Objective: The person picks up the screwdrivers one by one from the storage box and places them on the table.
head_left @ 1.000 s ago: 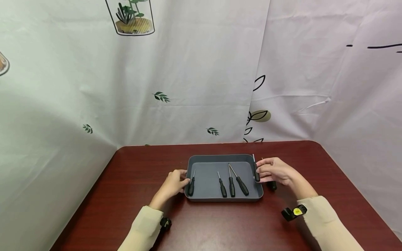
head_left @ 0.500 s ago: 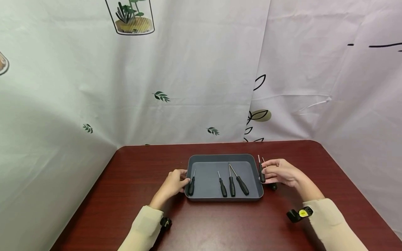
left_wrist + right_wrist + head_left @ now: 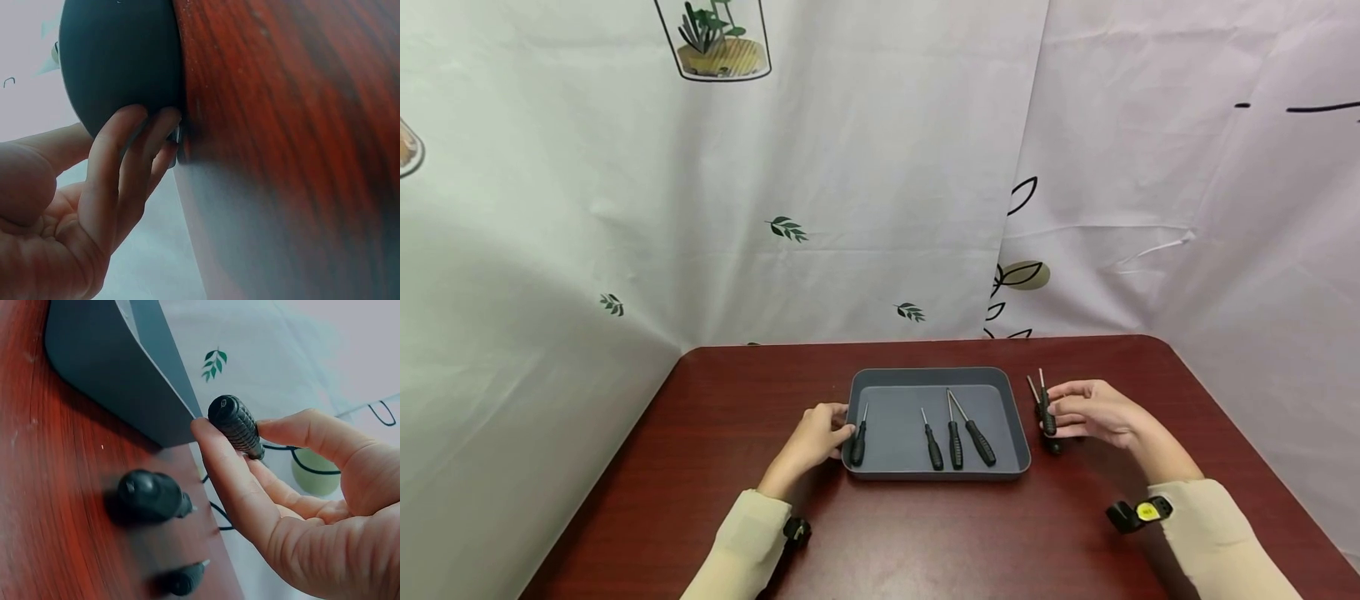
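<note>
My right hand (image 3: 1093,412) pinches a black-handled screwdriver (image 3: 236,425) between thumb and fingers, off the table to the right of the grey tray (image 3: 910,379). Its thin shaft points away from me. Below it on the table lies another screwdriver (image 3: 150,495), and beside that a further dark handle (image 3: 181,579) shows in the right wrist view. My left hand (image 3: 812,435) grips the tray's left side, thumb at the rim and fingers against the outer wall (image 3: 125,56). Several black screwdrivers lie in the tray, one (image 3: 859,442) close to my left thumb.
The tray rests on a reddish-brown wooden table (image 3: 737,400). A white printed cloth (image 3: 850,167) hangs behind the table and along its sides. Each wrist wears a small black camera, such as the right one (image 3: 1138,512).
My right hand has moved right with the screwdriver, from the tray's right rim to above the screwdriver on the table. The left hand and tray stay in place.
</note>
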Available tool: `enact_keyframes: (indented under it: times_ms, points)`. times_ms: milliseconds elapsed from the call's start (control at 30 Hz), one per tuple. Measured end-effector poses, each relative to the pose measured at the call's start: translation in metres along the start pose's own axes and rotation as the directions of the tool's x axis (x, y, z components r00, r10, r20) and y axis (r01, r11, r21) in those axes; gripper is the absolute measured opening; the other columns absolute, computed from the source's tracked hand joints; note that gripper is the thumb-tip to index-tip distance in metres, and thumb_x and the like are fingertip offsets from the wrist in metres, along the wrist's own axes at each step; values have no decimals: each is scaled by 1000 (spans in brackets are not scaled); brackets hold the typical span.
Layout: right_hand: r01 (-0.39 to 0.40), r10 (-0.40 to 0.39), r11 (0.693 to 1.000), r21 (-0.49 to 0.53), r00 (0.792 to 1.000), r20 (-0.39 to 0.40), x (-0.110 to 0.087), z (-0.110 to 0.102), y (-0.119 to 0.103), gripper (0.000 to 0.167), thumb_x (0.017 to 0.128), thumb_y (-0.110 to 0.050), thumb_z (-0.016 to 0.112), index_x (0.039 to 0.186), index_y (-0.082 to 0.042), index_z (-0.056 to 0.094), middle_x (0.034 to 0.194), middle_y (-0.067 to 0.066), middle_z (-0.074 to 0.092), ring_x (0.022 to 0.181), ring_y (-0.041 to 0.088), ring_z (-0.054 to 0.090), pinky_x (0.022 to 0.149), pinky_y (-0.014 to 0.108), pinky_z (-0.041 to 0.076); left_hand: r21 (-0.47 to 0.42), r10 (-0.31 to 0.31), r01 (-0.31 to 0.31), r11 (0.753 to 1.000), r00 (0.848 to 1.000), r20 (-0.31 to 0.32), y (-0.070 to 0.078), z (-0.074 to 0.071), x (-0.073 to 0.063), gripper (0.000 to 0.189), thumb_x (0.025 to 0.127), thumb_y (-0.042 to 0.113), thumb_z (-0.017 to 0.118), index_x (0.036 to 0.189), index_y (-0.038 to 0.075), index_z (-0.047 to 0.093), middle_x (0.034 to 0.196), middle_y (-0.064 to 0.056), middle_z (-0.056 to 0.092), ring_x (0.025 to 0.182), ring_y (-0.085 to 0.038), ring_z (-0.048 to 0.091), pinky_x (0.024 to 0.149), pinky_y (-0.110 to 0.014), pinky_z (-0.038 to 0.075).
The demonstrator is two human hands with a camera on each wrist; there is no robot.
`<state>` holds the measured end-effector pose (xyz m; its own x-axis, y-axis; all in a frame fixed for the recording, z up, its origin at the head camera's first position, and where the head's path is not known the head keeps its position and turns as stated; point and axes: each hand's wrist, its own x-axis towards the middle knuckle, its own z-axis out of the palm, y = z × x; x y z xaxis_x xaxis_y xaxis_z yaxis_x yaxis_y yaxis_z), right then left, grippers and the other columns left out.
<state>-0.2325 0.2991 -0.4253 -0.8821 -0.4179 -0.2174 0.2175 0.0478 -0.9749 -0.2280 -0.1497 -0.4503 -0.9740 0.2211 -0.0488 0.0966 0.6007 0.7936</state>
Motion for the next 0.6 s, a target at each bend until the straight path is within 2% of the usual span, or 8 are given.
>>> enact_keyframes:
  times_ms: [200, 433, 600]
  points:
    - [3, -3, 1000, 3, 1000, -2, -5, -7, -2, 23, 96, 1, 54, 119, 4, 55, 97, 7, 64, 88, 18, 69, 82, 38, 61, 5, 2, -2, 1000, 1000, -1, -1, -1, 0, 43, 95, -2, 65, 134, -14, 54, 104, -21, 69, 78, -25, 71, 56, -33, 61]
    - [-3, 3, 1000, -16, 1000, -14, -9, -13, -3, 26, 96, -1, 57, 121, 4, 55, 98, 5, 64, 88, 18, 69, 81, 38, 61, -1, 5, -5, 1000, 1000, 0, -1, 0, 1, 43, 95, -1, 65, 134, -14, 54, 104, -21, 69, 79, -25, 71, 56, -33, 61]
    - [0, 0, 1000, 26, 1000, 9, -11, -17, -4, 19, 96, 1, 55, 113, -5, 61, 96, 5, 67, 90, 19, 71, 82, 39, 60, 2, -8, 8, 1000, 1000, -2, 0, 1, 2, 43, 94, -1, 65, 134, -13, 54, 104, -21, 69, 79, -25, 71, 56, -33, 61]
